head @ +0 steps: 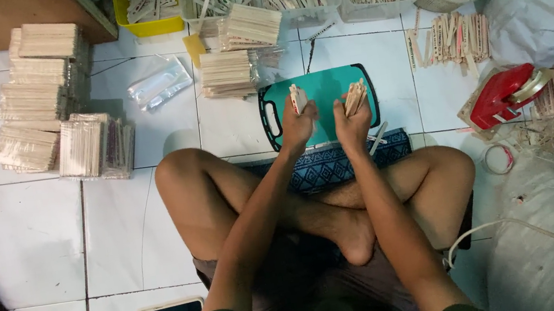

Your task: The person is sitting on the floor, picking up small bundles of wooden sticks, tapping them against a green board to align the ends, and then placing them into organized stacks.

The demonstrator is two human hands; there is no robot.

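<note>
Crossed legs (340,204) nearest; left hand (298,125) and right hand (352,120) each grip sticks (356,95) over teal board (325,88).

Both hands, left (298,125) and right (352,123), raised side by side, fists closed.
</note>
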